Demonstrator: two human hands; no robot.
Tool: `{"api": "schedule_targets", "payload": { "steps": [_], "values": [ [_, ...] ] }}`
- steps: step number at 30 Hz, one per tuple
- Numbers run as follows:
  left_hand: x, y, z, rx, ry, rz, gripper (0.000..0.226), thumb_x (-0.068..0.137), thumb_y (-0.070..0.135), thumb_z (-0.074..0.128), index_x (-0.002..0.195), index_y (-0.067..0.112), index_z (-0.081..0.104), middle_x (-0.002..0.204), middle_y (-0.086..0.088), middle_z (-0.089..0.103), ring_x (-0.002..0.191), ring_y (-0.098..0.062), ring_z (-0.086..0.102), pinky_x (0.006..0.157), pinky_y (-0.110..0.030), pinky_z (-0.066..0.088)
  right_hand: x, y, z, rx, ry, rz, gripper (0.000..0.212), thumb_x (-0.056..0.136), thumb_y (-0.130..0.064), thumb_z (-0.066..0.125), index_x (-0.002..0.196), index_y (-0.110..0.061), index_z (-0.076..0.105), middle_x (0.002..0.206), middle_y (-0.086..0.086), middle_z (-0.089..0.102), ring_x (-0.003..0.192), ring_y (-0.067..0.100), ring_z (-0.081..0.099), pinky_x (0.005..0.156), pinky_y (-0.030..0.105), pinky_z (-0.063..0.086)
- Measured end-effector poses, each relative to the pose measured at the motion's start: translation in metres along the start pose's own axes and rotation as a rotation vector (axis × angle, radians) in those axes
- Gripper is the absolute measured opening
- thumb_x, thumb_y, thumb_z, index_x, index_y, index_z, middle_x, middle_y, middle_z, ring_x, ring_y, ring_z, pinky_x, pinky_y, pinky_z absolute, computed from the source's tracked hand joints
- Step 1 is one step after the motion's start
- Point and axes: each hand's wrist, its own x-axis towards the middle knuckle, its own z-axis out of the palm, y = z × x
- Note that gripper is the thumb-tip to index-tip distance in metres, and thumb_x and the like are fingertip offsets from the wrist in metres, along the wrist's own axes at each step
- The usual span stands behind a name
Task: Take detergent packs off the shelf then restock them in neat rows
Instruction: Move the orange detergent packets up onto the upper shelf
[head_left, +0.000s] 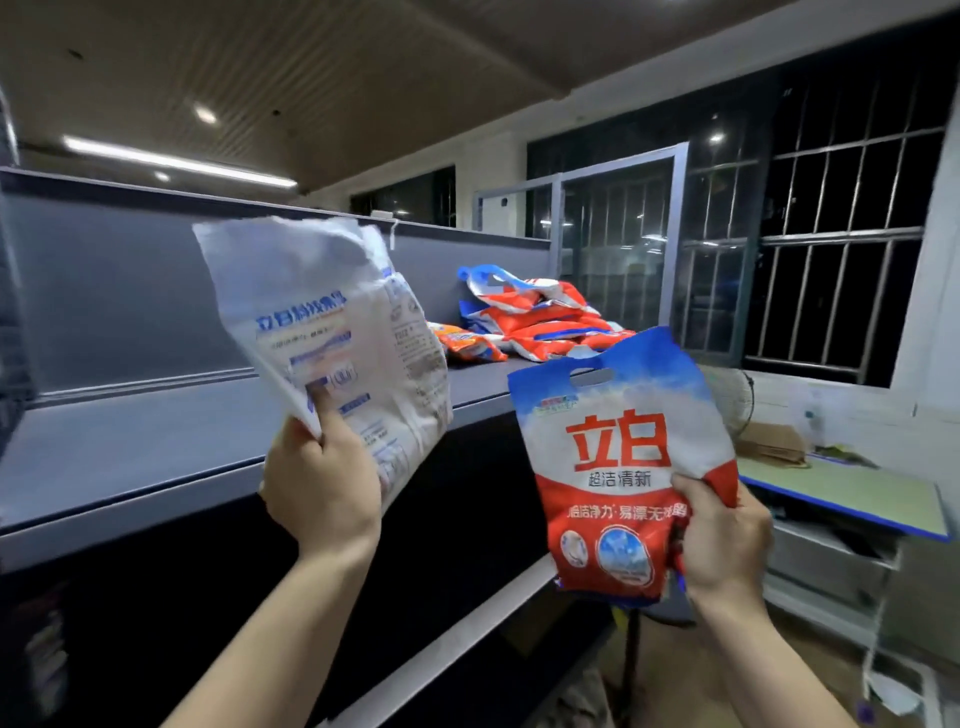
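My left hand (319, 480) grips the bottom corner of a white detergent pack (322, 322), held up with its printed back toward me, in front of the grey top shelf (130, 436). My right hand (724, 535) holds the lower right edge of a red, white and blue detergent pack (621, 467), upright with its front facing me, just off the shelf's front edge. A loose pile of red and blue detergent packs (535, 317) lies at the far right end of the shelf, with an orange pack (465, 340) beside it.
A lower shelf edge (457, 639) runs below, dark underneath. To the right stand a green-topped table with a blue rim (852, 493), a cardboard box (774, 441) and a fan (730, 400). Barred windows (831, 249) fill the right wall.
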Motion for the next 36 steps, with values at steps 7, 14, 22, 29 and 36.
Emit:
{"api": "schedule_targets", "payload": {
  "steps": [7, 14, 22, 29, 36],
  "values": [
    [0.010, 0.032, 0.118, 0.030, -0.014, 0.091, 0.043, 0.100, 0.041, 0.033, 0.105, 0.011, 0.064, 0.108, -0.017, 0.066, 0.101, -0.041, 0.055, 0.083, -0.039, 0.040, 0.089, 0.018, -0.043, -0.009, 0.124, -0.059, 0.016, 0.084, -0.010, 0.065, 0.071, -0.019, 0.064, 0.057, -0.015, 0.067, 0.054, 0.002, 0.064, 0.060, 0.028, 0.046],
    [0.019, 0.026, 0.233, 0.016, -0.023, 0.097, 0.040, 0.101, 0.038, 0.033, 0.099, 0.011, 0.062, 0.105, -0.011, 0.066, 0.098, -0.037, 0.055, 0.073, -0.032, 0.032, 0.189, 0.055, -0.039, 0.006, 0.180, -0.085, 0.013, 0.080, -0.015, 0.068, 0.068, -0.018, 0.065, 0.074, -0.001, 0.071, 0.070, 0.021, 0.066, 0.070, 0.038, 0.054],
    [0.048, 0.022, 0.367, 0.025, -0.060, 0.052, 0.031, 0.098, 0.028, 0.036, 0.086, 0.008, 0.058, 0.100, -0.015, 0.065, 0.084, -0.036, 0.046, 0.072, -0.034, 0.032, 0.312, 0.088, -0.004, -0.002, 0.179, -0.092, 0.012, 0.080, -0.020, 0.068, 0.069, -0.024, 0.067, 0.076, -0.006, 0.070, 0.078, 0.024, 0.069, 0.079, 0.047, 0.056],
    [0.058, 0.020, 0.446, 0.086, -0.012, 0.064, 0.030, 0.097, 0.028, 0.036, 0.096, 0.011, 0.062, 0.109, -0.014, 0.064, 0.100, -0.039, 0.052, 0.073, -0.033, 0.030, 0.396, 0.118, 0.016, 0.097, 0.122, -0.086, 0.008, 0.079, -0.019, 0.068, 0.073, -0.023, 0.069, 0.082, 0.000, 0.073, 0.078, 0.024, 0.070, 0.075, 0.043, 0.057],
    [0.039, 0.027, 0.517, 0.091, 0.128, 0.044, 0.031, 0.096, 0.028, 0.035, 0.098, 0.012, 0.062, 0.110, -0.013, 0.064, 0.101, -0.040, 0.051, 0.074, -0.034, 0.032, 0.491, 0.142, 0.044, 0.238, -0.041, -0.095, 0.009, 0.076, -0.019, 0.065, 0.076, -0.024, 0.072, 0.082, -0.003, 0.075, 0.080, 0.022, 0.072, 0.073, 0.042, 0.057]
  ]
}}
